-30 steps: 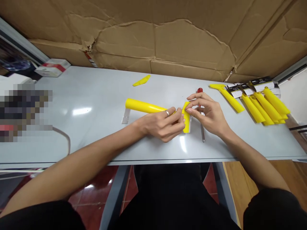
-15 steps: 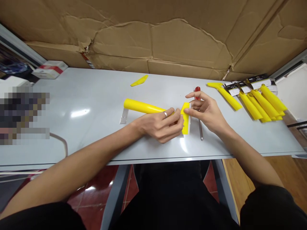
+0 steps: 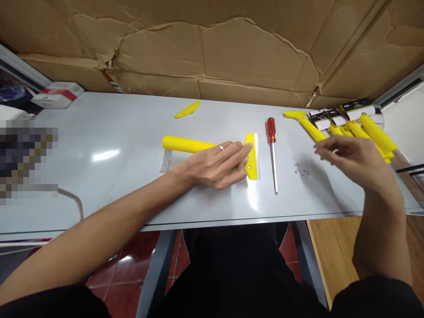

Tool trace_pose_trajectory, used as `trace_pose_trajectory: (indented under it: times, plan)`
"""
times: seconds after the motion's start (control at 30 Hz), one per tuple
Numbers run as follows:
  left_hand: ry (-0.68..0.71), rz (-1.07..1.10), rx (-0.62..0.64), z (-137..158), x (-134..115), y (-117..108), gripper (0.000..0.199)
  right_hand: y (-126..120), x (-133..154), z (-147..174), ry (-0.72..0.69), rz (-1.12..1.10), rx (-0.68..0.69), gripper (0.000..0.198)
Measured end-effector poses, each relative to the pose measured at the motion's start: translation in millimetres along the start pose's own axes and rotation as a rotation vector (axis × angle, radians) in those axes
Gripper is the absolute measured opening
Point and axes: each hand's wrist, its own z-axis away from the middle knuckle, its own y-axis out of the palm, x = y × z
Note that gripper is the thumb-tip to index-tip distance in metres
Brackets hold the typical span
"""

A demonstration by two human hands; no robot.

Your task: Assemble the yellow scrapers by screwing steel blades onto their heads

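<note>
Resting flat, palm down, the left hand point(image 3: 215, 165) lies on the grey table point(image 3: 115, 176), fingers stretched out loosely and laid over the near end of a yellow scraper handle point(image 3: 185, 144). Fingertips touch the yellow scraper head point(image 3: 251, 155), which sits crosswise just beyond them; a thin metal blade edge shows along its far side. A ring sits on one finger. Nothing is gripped: the hand presses, fingers spread narrow.

Behind the wrist, at the handle's other end, a small metal plate point(image 3: 165, 160) lies against the table.

Right hand point(image 3: 351, 161) hovers above the table, well apart from the left, fingers loosely curled and half open, holding nothing that can be made out; it is blurred. Just beside its fingertips, toward the left hand, lies a small cluster of screws point(image 3: 303, 171). Between the two hands lies a red-handled screwdriver point(image 3: 272, 150), shaft pointing toward the person, just beside the scraper head but not touching it.

Beyond the right hand: a row of finished yellow scrapers point(image 3: 371, 128) with card labels. Beyond the left hand, farther up the table, a loose yellow piece point(image 3: 187, 109). Torn cardboard point(image 3: 232, 48) backs the table.
</note>
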Motion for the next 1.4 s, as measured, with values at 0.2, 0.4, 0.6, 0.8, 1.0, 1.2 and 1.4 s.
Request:
trace_pose_trajectory:
  times: [0.2,0.4,0.6,0.8,1.0,1.2,1.4]
  plan:
    - [0.014,-0.013,0.068,-4,-2,0,0.028,11,-43,29,0.035,0.092,0.176,0.044]
    - [0.036,-0.004,0.044,-2,-2,1,0.023,24,-49,28,0.057,0.093,0.124,0.055]
    - [0.029,-0.012,0.030,0,-3,2,0.024,32,-15,30,0.024,-0.116,-0.081,0.045]
    - [0.026,-0.041,0.062,-3,-3,1,0.025,73,61,33,-0.337,-0.353,0.052,0.019]
    - [-0.011,-0.067,0.040,-4,-4,-1,0.021,99,79,20,-0.491,-0.296,0.033,0.010]
    - [0.023,-0.100,0.079,-6,-3,-4,0.021,108,83,10,-0.392,-0.318,0.043,0.013]
    - [-0.011,-0.007,0.095,-3,-4,-2,0.020,112,91,5,-0.191,-0.345,0.078,0.039]
